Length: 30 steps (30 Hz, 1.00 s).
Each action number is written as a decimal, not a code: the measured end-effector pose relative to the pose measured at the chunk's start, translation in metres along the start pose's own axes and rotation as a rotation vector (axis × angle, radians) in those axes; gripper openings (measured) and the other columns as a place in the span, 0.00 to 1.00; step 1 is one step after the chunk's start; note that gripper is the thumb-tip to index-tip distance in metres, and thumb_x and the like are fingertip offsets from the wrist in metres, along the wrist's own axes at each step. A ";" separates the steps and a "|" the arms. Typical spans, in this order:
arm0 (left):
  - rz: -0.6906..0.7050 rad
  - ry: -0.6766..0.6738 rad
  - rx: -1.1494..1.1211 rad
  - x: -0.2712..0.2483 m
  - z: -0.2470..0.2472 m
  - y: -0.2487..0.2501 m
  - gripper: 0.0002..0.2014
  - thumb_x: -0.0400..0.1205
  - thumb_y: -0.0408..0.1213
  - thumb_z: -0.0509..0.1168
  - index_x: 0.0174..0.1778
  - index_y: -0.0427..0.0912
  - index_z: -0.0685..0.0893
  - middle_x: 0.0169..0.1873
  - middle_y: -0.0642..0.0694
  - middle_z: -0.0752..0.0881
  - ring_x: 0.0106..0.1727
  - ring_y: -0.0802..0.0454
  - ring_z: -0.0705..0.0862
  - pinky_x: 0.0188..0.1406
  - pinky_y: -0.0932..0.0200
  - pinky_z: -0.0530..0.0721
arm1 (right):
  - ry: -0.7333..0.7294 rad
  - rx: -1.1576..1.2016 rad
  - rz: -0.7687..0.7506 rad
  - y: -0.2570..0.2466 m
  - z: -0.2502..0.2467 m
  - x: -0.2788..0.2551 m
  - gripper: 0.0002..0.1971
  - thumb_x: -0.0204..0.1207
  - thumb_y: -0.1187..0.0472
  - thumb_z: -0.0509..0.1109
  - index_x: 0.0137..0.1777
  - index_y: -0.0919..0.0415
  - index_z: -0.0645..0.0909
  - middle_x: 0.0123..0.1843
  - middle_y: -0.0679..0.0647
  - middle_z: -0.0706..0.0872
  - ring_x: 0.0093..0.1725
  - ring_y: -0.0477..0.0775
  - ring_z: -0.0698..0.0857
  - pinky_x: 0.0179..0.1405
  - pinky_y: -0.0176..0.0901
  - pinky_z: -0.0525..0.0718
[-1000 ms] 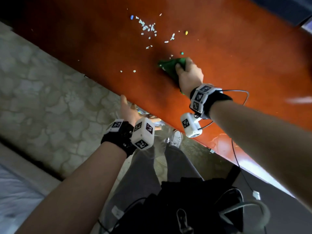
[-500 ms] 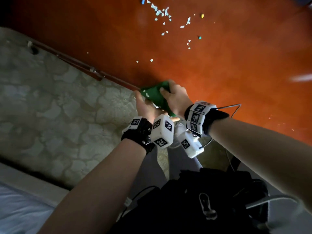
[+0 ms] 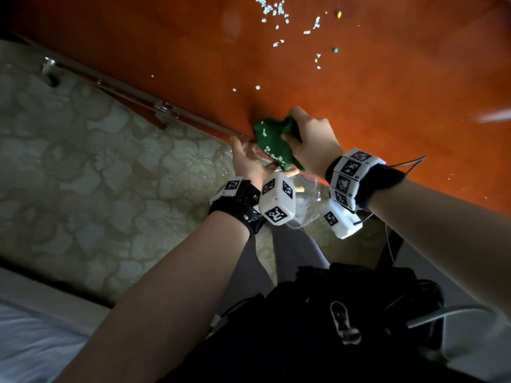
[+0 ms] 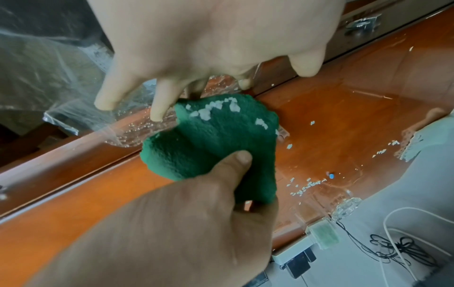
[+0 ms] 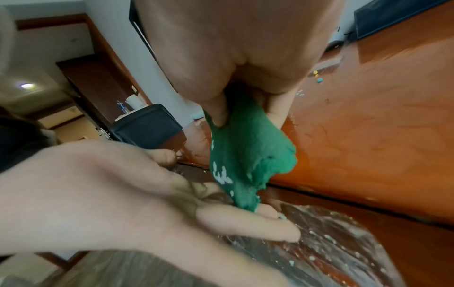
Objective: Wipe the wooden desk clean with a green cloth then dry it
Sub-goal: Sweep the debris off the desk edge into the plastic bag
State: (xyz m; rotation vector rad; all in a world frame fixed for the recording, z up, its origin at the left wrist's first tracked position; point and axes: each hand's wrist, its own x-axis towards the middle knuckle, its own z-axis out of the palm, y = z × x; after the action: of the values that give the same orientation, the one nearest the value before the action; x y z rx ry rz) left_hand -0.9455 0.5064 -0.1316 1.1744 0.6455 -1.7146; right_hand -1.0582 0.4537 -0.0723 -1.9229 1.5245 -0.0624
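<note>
R hand (image 3: 312, 142) grips the green cloth (image 3: 272, 142) bunched betw thumb & curled fingers, right at the near edge of the wooden desk (image 3: 387, 106); cloth hangs partly over that edge. White crumbs stick to its underside. L hand (image 3: 247, 161) sits just below the desk edge, palm up, fingers spread & relaxed, under the cloth's lower tip, which touches the fingers (image 5: 248, 219). Clear plastic bag (image 4: 61, 81) hangs beneath the L hand, crumbs inside. More white bits (image 3: 276, 12) plus a few coloured specks lie scattered toward the far edge of the surface.
</note>
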 end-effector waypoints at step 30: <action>0.059 0.171 0.193 -0.015 0.022 0.076 0.41 0.80 0.70 0.55 0.85 0.52 0.57 0.83 0.39 0.60 0.79 0.26 0.65 0.68 0.19 0.70 | 0.490 0.642 0.537 0.019 -0.110 0.082 0.19 0.61 0.54 0.71 0.52 0.56 0.88 0.47 0.56 0.89 0.48 0.58 0.89 0.51 0.47 0.88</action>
State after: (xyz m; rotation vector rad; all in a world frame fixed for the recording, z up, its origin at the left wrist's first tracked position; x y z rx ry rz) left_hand -0.8845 0.4613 -0.1031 1.4736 0.5507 -1.6665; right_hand -1.0960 0.3283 -0.0271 -0.9946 1.9782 -0.7309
